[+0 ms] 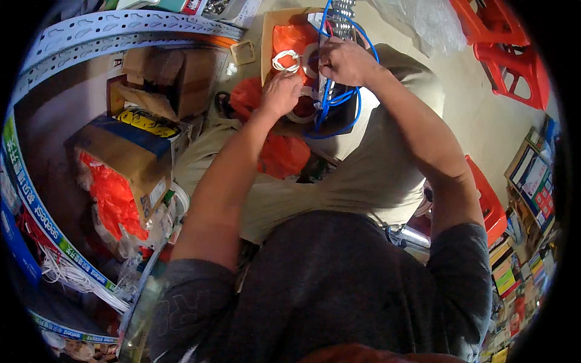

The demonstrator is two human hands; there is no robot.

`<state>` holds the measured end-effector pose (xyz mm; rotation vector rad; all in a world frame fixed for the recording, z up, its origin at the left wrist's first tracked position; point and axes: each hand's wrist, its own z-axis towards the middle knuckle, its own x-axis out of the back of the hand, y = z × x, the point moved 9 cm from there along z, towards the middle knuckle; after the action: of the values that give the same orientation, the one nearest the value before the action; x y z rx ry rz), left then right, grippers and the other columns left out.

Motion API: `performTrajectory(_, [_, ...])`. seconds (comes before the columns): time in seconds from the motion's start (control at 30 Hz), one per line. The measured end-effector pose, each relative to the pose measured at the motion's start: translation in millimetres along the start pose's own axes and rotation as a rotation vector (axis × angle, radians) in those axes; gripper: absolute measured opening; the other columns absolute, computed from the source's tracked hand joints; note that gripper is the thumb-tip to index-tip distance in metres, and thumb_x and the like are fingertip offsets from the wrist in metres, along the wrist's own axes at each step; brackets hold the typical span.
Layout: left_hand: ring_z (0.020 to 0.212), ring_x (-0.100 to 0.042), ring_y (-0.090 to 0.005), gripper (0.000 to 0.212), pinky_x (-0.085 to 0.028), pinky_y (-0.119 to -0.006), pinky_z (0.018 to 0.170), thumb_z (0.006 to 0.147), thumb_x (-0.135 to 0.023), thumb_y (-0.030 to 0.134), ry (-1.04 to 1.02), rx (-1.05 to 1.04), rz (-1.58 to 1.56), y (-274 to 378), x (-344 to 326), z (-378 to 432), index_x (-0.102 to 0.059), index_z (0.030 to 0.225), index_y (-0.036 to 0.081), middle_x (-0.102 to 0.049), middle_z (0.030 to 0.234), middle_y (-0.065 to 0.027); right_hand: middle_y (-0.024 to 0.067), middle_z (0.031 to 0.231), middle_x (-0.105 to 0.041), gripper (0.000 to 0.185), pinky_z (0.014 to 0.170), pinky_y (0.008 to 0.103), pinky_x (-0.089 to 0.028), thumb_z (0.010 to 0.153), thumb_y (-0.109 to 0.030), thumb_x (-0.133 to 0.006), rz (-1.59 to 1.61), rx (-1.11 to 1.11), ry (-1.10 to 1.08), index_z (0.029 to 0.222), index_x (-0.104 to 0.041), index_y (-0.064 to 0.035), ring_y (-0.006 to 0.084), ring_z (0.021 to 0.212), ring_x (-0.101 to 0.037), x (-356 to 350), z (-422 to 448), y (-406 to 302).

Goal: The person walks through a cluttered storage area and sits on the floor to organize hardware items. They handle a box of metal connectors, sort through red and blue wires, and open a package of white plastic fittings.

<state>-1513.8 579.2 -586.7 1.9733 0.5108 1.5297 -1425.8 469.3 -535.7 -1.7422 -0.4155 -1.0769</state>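
An open cardboard box (268, 27) stands before me, with orange-red plastic (290, 38) inside. My left hand (283, 93) reaches into it, fingertips at the lower edge of a small coil of white cable (286, 61); whether they grip it is unclear. My right hand (347, 61) is curled at the right part of the box, over clear plastic wrapping (323, 88) and beside loops of blue cable (345, 97). Its fingertips are hidden, so its hold cannot be made out. Rolls of pale tape (302, 118) lie between the hands. Shiny ridged metal pieces (343, 18) are above the right hand.
At left is a perforated metal shelf rail (136, 22) with cardboard boxes (131, 140), one spilling red plastic (113, 195). White cables (68, 272) lie on a lower shelf. Red plastic stools (513, 72) stand at right. An orange-red bag (283, 154) lies between my legs.
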Motion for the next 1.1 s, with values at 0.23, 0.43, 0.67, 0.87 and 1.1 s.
performTrajectory(0.23, [0.111, -0.053, -0.0406, 0.026, -0.042, -0.05, 0.095, 0.086, -0.065, 0.02, 0.167, -0.041, 0.025, 41.3, 40.3, -56.0, -0.061, 0.106, 0.004, -0.057, 0.117, -0.019, 0.011, 0.106, -0.068, 0.024, 0.098, 0.0445, -0.046, 0.083, -0.026, -0.061, -0.045, -0.052, -0.04, 0.092, -0.074, -0.0078, 0.0288, 0.113, -0.059, 12.1, 0.5, -9.5])
performTrajectory(0.43, [0.127, -0.048, -0.0399, 0.074, -0.04, -0.046, 0.107, 0.077, -0.077, 0.048, 0.199, 0.717, -0.089, -75.2, 8.3, -151.8, -0.056, 0.131, 0.003, -0.05, 0.136, -0.0244, 0.0094, 0.12, -0.064, 0.021, 0.102, 0.043, -0.043, 0.082, -0.023, -0.065, -0.092, 0.079, 0.181, 0.098, -0.071, -0.0097, 0.0308, 0.117, -0.054, 33.5, -0.3, -27.7])
performTrajectory(0.67, [0.123, -0.057, -0.0365, 0.078, -0.045, -0.045, 0.103, 0.083, -0.067, 0.056, -0.28, 0.846, 0.133, -81.1, -8.4, -223.6, -0.051, 0.137, 0.001, -0.058, 0.132, -0.0233, 0.009, 0.125, -0.062, 0.034, 0.104, 0.0458, -0.042, 0.083, -0.031, -0.068, -0.229, 0.135, 0.326, 0.109, -0.067, -0.0096, 0.0329, 0.124, -0.051, 42.1, -4.5, -42.4])
performTrajectory(0.87, [0.121, -0.059, -0.0389, 0.056, -0.05, -0.047, 0.096, 0.089, -0.06, 0.035, -0.357, 1.035, 0.155, -105.3, -50.3, -257.1, -0.05, 0.137, 0.007, -0.059, 0.13, -0.0232, 0.0113, 0.128, -0.061, 0.038, 0.106, 0.0461, -0.041, 0.085, -0.033, -0.066, -0.288, 0.108, 0.264, 0.115, -0.067, -0.0096, 0.035, 0.125, -0.05, 34.4, -18.4, -51.8])
performTrajectory(1.1, [0.124, -0.058, -0.0326, 0.059, -0.044, -0.046, 0.105, 0.087, -0.06, 0.038, -0.476, 1.049, 0.254, -150.1, -71.6, -267.2, -0.053, 0.138, 0.01, -0.056, 0.138, -0.0184, 0.0147, 0.13, -0.06, 0.037, 0.106, 0.0465, -0.04, 0.086, -0.032, -0.066, -0.293, -0.005, 0.199, 0.114, -0.069, -0.0082, 0.0357, 0.124, -0.05, 28.6, -37.8, -41.0])
